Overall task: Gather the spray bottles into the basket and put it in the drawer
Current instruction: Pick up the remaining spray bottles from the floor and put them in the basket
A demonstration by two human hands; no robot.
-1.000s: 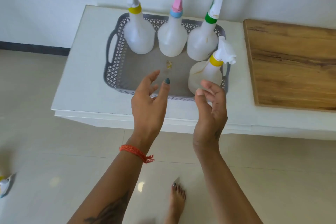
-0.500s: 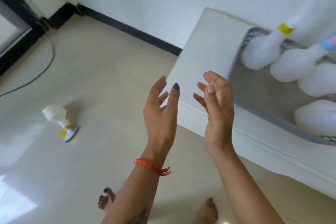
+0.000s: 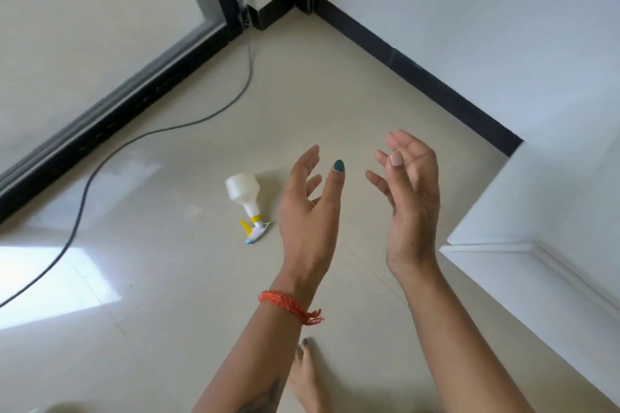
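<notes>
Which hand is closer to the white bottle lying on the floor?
The left hand. It hangs open just right of the white plastic spray bottle with the yellow collar in this view, not touching it. The right hand, also open, is farther right.

Bright daylight pours in from the glass door point(image 3: 84, 27) at left, throwing a glaring patch on the glossy floor point(image 3: 60, 285); edges bow.

Home room, tiled floor point(image 3: 201, 329), black skirting point(image 3: 416, 67), glass sliding door point(image 3: 84, 27), bare foot point(image 3: 307, 375)
</notes>
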